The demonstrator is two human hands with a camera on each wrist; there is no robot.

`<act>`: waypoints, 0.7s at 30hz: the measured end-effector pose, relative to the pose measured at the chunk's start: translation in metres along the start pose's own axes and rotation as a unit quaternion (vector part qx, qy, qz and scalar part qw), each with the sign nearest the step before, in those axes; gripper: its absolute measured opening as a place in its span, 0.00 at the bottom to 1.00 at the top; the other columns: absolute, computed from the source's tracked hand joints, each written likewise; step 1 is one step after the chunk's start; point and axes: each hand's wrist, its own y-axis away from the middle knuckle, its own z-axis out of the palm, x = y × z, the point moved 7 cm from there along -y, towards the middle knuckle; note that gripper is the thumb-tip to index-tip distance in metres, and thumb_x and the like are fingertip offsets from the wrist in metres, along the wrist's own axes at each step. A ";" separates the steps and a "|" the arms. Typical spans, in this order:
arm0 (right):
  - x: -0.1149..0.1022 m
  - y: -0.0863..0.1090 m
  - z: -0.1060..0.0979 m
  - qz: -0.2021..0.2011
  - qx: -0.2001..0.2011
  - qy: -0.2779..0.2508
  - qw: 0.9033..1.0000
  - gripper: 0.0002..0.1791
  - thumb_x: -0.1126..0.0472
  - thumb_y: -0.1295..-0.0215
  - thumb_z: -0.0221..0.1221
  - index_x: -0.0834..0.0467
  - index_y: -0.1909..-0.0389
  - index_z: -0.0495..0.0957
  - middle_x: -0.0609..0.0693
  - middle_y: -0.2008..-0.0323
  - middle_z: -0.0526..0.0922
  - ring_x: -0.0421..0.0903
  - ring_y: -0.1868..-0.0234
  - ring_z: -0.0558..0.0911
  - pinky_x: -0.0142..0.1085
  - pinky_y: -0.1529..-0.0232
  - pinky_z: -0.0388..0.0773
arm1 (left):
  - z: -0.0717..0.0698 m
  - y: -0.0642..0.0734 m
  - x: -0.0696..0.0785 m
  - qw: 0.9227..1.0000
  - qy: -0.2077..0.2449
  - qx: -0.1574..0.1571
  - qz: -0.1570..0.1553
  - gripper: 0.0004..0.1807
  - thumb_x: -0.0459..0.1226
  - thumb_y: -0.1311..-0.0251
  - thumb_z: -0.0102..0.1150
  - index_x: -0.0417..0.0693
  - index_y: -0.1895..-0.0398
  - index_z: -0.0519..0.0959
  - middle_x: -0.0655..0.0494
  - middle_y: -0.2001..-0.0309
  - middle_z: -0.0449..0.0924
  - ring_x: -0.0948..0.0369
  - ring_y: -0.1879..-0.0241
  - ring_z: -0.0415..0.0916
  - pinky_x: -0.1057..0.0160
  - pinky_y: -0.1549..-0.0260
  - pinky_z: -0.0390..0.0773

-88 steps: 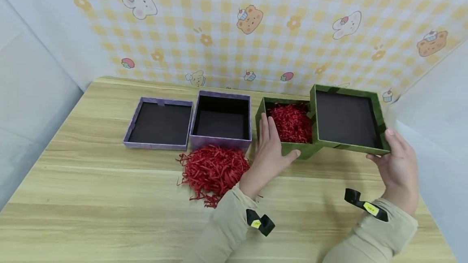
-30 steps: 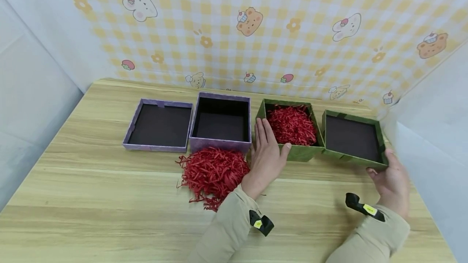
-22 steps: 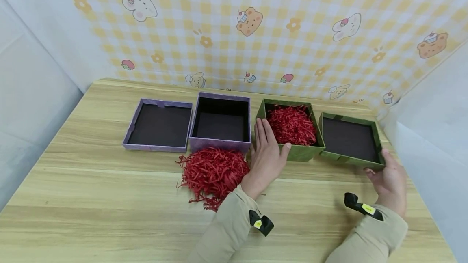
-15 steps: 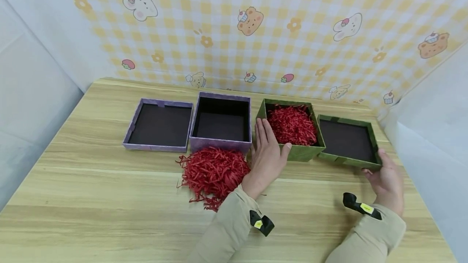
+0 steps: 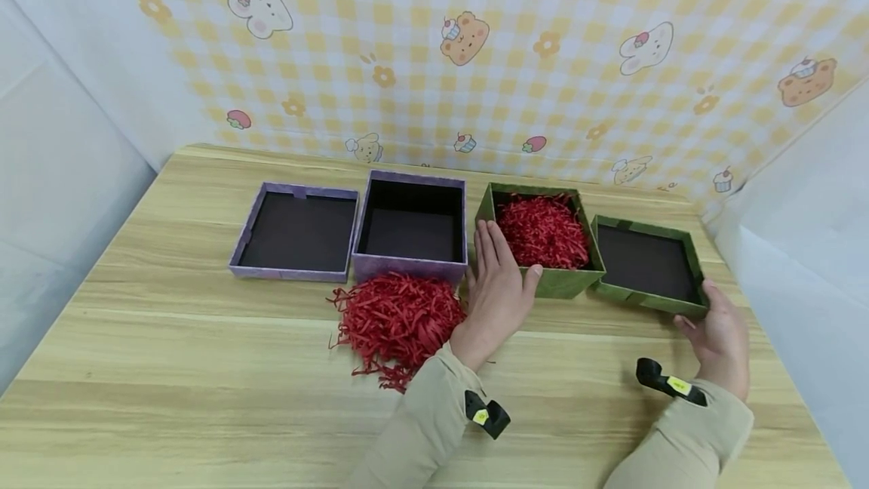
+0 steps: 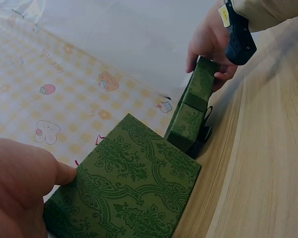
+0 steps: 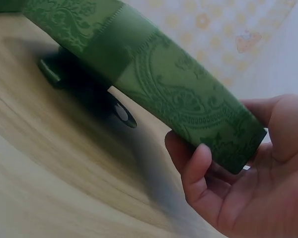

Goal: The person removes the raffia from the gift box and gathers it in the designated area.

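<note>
A green patterned gift box, filled with red shredded paper, stands right of centre. My left hand rests against its left side with fingers straight, the thumb touching the front edge. Right of the box, the green box lid lies inside-up, its left edge close against the box. The right hand grips the lid's near right corner, fingers curled beneath. In the right wrist view a dark ribbon bow shows under the lid, which sits a little above the table there.
Left of the green box stands an open purple box, black inside. Its purple lid lies inside-up farther left. A heap of red shredded paper lies before the purple box. A checked cloth hangs behind the wooden table.
The right hand has lowered the green lid from over the box's right edge down beside it, then shifted it slightly left. The left hand has stayed against the box.
</note>
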 end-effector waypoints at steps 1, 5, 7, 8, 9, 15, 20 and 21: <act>0.001 0.000 -0.001 0.003 0.014 0.026 1.000 0.12 0.55 0.34 0.56 0.49 0.51 0.75 0.42 0.57 0.78 0.38 0.69 0.77 0.35 0.78 0.75 | 0.000 0.000 0.000 1.000 -0.001 0.001 0.000 0.45 0.51 0.32 0.43 0.41 0.28 0.28 0.50 0.29 0.17 0.55 0.31 0.19 0.40 0.38 0.43; 0.004 -0.001 -0.001 0.020 0.049 0.153 0.987 0.36 0.49 0.34 0.54 0.50 0.29 0.53 0.45 0.39 0.59 0.33 0.65 0.71 0.32 0.72 0.76 | -0.001 0.000 0.000 1.000 -0.001 0.002 0.000 0.45 0.52 0.32 0.43 0.41 0.28 0.29 0.49 0.29 0.18 0.55 0.31 0.20 0.40 0.38 0.43; 0.006 -0.001 0.002 0.023 0.034 0.203 0.978 0.43 0.47 0.34 0.52 0.58 0.27 0.41 0.49 0.39 0.57 0.32 0.65 0.72 0.31 0.70 0.77 | -0.001 0.000 0.000 1.000 -0.001 0.000 -0.002 0.45 0.52 0.32 0.43 0.42 0.28 0.29 0.49 0.29 0.18 0.55 0.31 0.19 0.40 0.38 0.43; 0.006 -0.001 0.004 0.021 0.025 0.216 0.976 0.44 0.46 0.34 0.52 0.60 0.27 0.40 0.50 0.44 0.61 0.33 0.67 0.73 0.31 0.69 0.77 | 0.000 0.000 0.000 1.000 0.000 -0.001 -0.003 0.45 0.52 0.32 0.43 0.42 0.28 0.28 0.49 0.29 0.17 0.56 0.31 0.19 0.41 0.38 0.43; 0.006 -0.002 0.006 0.018 0.015 0.225 0.974 0.45 0.46 0.34 0.51 0.62 0.28 0.38 0.49 0.48 0.63 0.33 0.68 0.75 0.31 0.69 0.78 | 0.000 0.000 -0.001 1.000 0.001 -0.003 -0.004 0.46 0.52 0.32 0.43 0.42 0.28 0.28 0.49 0.29 0.17 0.56 0.31 0.18 0.41 0.38 0.43; 0.007 -0.004 0.007 0.008 0.017 0.257 0.966 0.45 0.45 0.33 0.50 0.63 0.28 0.38 0.53 0.34 0.52 0.36 0.57 0.73 0.30 0.67 0.78 | 0.000 -0.001 -0.001 1.000 0.006 -0.005 -0.005 0.45 0.51 0.32 0.43 0.43 0.28 0.27 0.50 0.29 0.17 0.57 0.32 0.17 0.41 0.38 0.42; 0.007 -0.006 0.000 0.007 0.062 0.293 0.954 0.36 0.50 0.29 0.43 0.57 0.27 0.42 0.48 0.27 0.37 0.45 0.34 0.54 0.27 0.65 0.76 | 0.001 -0.001 -0.002 1.000 0.010 -0.007 -0.008 0.45 0.51 0.32 0.43 0.44 0.28 0.27 0.50 0.29 0.17 0.57 0.32 0.17 0.42 0.38 0.42; 0.006 -0.006 -0.001 0.002 0.075 0.301 0.951 0.33 0.52 0.29 0.42 0.56 0.27 0.45 0.49 0.27 0.39 0.45 0.34 0.53 0.26 0.66 0.75 | 0.001 -0.001 -0.002 1.000 0.010 -0.007 -0.008 0.45 0.52 0.32 0.43 0.44 0.28 0.27 0.50 0.29 0.17 0.57 0.32 0.17 0.42 0.38 0.42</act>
